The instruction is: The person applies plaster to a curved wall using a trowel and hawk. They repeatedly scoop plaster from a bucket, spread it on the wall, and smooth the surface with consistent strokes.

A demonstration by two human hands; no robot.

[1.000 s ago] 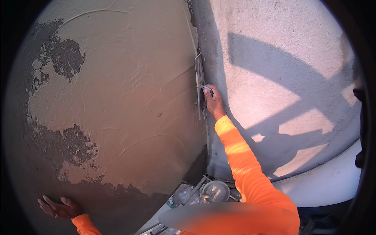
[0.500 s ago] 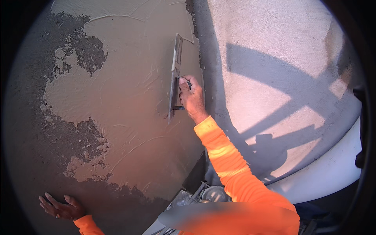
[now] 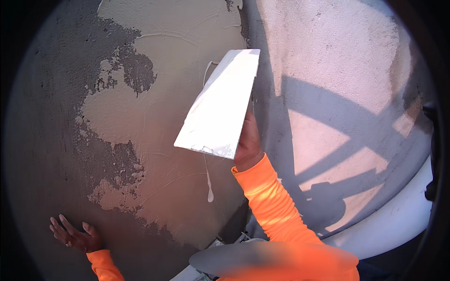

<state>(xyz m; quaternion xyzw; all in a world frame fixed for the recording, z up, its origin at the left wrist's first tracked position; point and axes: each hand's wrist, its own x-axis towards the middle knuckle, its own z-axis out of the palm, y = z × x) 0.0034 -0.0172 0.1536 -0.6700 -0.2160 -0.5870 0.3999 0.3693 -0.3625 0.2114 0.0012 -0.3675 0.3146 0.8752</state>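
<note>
My right hand (image 3: 249, 143) grips a rectangular plastering trowel (image 3: 219, 105), its flat face turned up toward me and coated with bright white plaster. The handle and most of my fingers are hidden behind the blade. A strand of wet plaster (image 3: 210, 194) hangs below the blade's lower edge. Behind the trowel is the wall, with a broad patch of pale wet plaster (image 3: 154, 107) whose left border is ragged. At the lower left my left hand (image 3: 80, 235) is held with fingers spread against or close to the dark uncoated wall (image 3: 51, 154); contact is unclear.
To the right stands a sunlit pale wall (image 3: 323, 42) crossed by shadows, meeting the plastered wall at a dark vertical corner. A white curved surface (image 3: 389, 225) runs along the lower right. Partly hidden grey equipment (image 3: 243, 238) is at the bottom centre. A blurred oval covers part of the lower edge.
The trowel has come away from the wall and turned from edge-on to show its plaster-coated face. A strand of plaster now hangs beneath it. My left hand stays spread at the lower left.
</note>
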